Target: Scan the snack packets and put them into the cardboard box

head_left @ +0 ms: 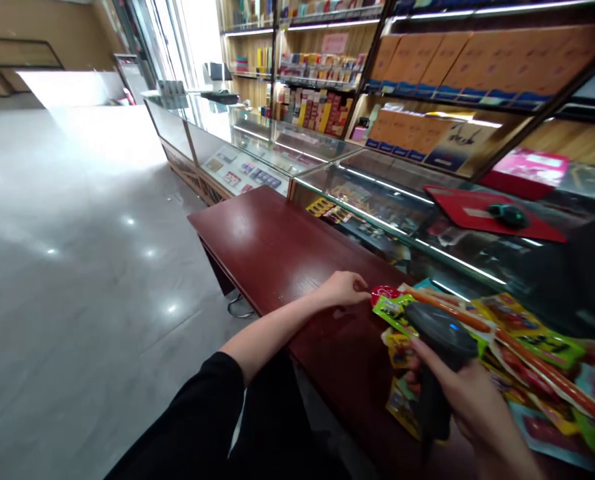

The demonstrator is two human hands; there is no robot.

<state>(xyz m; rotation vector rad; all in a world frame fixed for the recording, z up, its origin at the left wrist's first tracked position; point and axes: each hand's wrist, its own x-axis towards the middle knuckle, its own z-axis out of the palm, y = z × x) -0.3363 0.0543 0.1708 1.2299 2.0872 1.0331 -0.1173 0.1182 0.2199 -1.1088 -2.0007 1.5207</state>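
Note:
A dark handheld barcode scanner (440, 333) with a small blue light on top is in my right hand (470, 390), the fingers wrapped round its grip. Over the reddish-brown table, my left hand (346, 289) has its fingers curled, and the tips pinch the left edge of a shiny red packet (384, 292). Right beside it, partly behind the scanner's head, lies a bright green packet (396, 313). A heap of colourful snack packets (552, 347) spreads to the right, with long orange sausage sticks (537, 360) across it. Yellow packets (401, 350) show under the scanner.
A glass display counter (362, 193) runs along the table's far side. On it rest a red mat (477, 207) and a dark computer mouse (508, 215). Shelves of boxes (457, 63) stand behind. Grey tiled floor (102, 300) stretches to the left of the table (272, 247).

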